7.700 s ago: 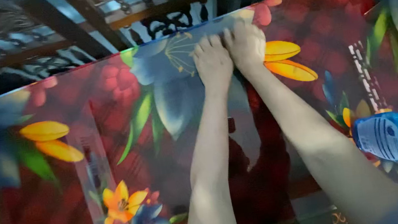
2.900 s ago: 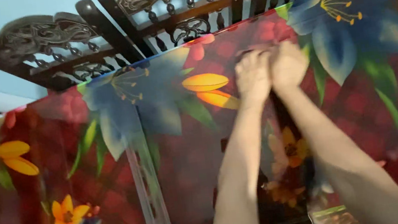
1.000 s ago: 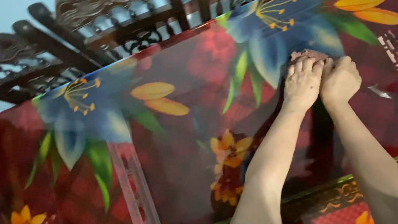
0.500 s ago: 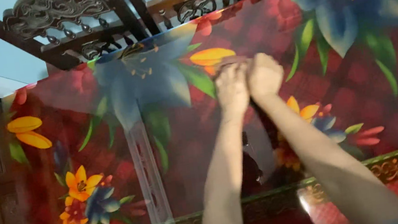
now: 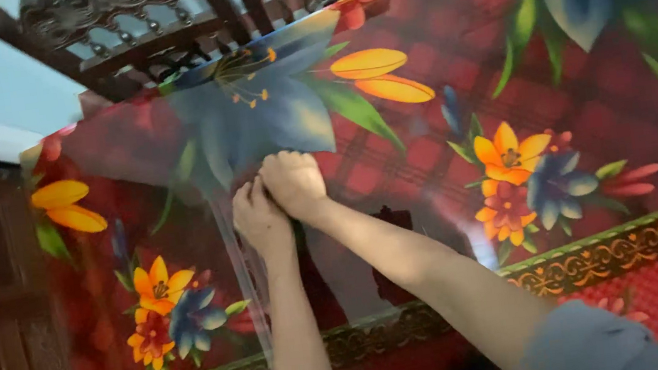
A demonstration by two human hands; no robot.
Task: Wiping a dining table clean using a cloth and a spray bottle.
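Under the curled fingers (image 5: 276, 175) something may be pressed, but it is hidden, so I cannot tell what it is. Both hands sit side by side and touch each other on the shiny surface (image 5: 395, 177). That surface has a red cloth with big flowers under its glass. A blue flower (image 5: 262, 118) lies just past the fingers. An orange flower (image 5: 507, 156) lies off to the right of them. A carved dark chair back (image 5: 158, 22) stands beyond the fingers, at the far edge. The left hand (image 5: 260, 218) is bunched up with its fingers together. The right hand (image 5: 293, 183) is closed in a fist, pushing down on the surface. A grey sleeve (image 5: 591, 341) is cut off at the bottom.
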